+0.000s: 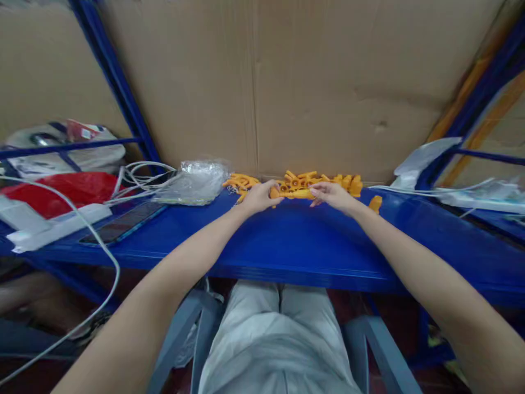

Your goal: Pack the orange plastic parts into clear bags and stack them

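Note:
My left hand (259, 198) is closed around a small orange plastic piece (274, 192), its thumb pointing to the right. A longer yellow-orange piece (298, 193) lies between my two hands. My right hand (329, 196) has its fingertips pinched together at the right end of that longer piece; the exact grip is too small to see. Right behind the hands is a pile of orange plastic parts (305, 176), some tube-shaped. More orange pieces with thin metal chains (243, 180) lie left of my left hand. Several stand close together as an orange row (348, 183) behind my right hand.
A single orange piece (374, 204) sits right of my right forearm on the blue table (283, 241). Clear plastic bags (192, 183), a phone (125, 223), white cables (141, 178) and a power strip (61, 227) lie at left. Cardboard (320, 82) walls the back.

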### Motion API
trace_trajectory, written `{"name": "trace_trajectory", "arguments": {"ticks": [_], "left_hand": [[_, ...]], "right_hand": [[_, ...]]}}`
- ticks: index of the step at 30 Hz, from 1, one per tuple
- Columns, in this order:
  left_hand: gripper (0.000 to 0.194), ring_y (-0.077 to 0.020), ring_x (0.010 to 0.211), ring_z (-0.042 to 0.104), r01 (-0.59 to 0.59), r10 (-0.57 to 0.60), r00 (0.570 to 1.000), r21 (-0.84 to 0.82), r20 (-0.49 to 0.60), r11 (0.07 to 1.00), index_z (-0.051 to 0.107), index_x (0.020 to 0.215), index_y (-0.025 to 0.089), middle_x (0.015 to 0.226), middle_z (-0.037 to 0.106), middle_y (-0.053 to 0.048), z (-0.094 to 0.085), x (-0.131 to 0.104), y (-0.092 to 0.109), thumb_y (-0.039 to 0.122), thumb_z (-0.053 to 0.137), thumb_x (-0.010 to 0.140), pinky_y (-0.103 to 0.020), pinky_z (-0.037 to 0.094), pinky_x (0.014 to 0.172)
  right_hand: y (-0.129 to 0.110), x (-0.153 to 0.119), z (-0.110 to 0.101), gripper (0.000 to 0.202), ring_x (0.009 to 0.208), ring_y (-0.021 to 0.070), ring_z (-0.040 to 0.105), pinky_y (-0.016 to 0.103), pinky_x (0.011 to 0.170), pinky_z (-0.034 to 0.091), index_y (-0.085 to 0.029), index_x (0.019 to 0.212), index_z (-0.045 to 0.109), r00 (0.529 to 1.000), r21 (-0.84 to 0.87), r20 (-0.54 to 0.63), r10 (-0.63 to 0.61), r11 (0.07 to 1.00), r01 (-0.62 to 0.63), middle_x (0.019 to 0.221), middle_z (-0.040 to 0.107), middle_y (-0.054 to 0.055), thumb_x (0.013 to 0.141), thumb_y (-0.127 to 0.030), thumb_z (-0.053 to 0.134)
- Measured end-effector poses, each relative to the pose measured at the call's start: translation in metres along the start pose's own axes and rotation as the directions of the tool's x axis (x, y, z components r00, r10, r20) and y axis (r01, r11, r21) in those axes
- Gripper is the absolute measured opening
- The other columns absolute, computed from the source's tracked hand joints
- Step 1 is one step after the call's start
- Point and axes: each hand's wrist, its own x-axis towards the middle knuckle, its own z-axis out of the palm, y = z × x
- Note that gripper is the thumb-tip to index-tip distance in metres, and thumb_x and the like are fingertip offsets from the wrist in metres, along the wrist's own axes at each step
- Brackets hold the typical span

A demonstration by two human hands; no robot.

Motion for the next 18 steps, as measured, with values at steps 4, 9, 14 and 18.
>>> {"name": "trace_trajectory", "arguments": {"ticks": [4,9,14,18], "left_hand": [[0.028,-0.0124,0.057,0.054,0.0,0.0,1.0,-0.03,-0.009,1.0,0.061,0.098,0.016,0.061,0.061,0.004,-0.0005,-0.0003,0.0029,0.032,0.069,0.077,-0.022,0.032,0.057],[0.026,-0.012,0.055,0.055,0.014,-0.014,1.0,-0.042,-0.008,0.999,0.059,0.095,0.017,0.058,0.059,0.006,-0.0003,0.0005,0.0029,0.033,0.069,0.077,-0.021,0.032,0.055],[0.026,-0.011,0.054,0.054,0.003,-0.004,0.999,-0.049,-0.032,0.999,0.058,0.092,0.017,0.058,0.057,0.007,0.0002,0.0007,0.0006,0.034,0.07,0.077,-0.021,0.032,0.054],[0.026,-0.0104,0.053,0.051,-0.008,0.006,0.999,-0.042,-0.04,0.999,0.059,0.093,0.018,0.057,0.055,0.007,0.0003,0.0001,-0.0008,0.034,0.07,0.076,-0.021,0.032,0.054]], "right_hand": [[0.002,0.001,0.0028,0.054,0.061,0.0194,0.068,0.037,0.066,0.057,-0.019,0.065,0.055,0.998,0.025,0.01,0.069,0.997,-0.069,0.068,0.068,0.01,0.077,-0.071,0.059],[-0.0035,-0.0037,-0.0017,0.032,0.062,0.0174,0.069,0.033,0.065,0.058,-0.019,0.09,0.061,0.99,0.077,0.072,0.118,0.989,-0.123,0.074,0.071,0.007,0.081,-0.049,0.07],[-0.0048,-0.0075,-0.0021,0.038,0.06,0.016,0.068,0.031,0.061,0.056,-0.021,0.105,0.055,0.993,0.101,0.063,0.098,0.989,-0.104,0.075,0.072,0.002,0.075,-0.03,0.077],[-0.0049,-0.0074,0.0022,0.025,0.053,0.0152,0.065,0.029,0.057,0.052,-0.019,0.09,0.056,0.991,0.081,0.077,0.113,0.99,-0.119,0.068,0.07,0.004,0.081,-0.037,0.071]]}}
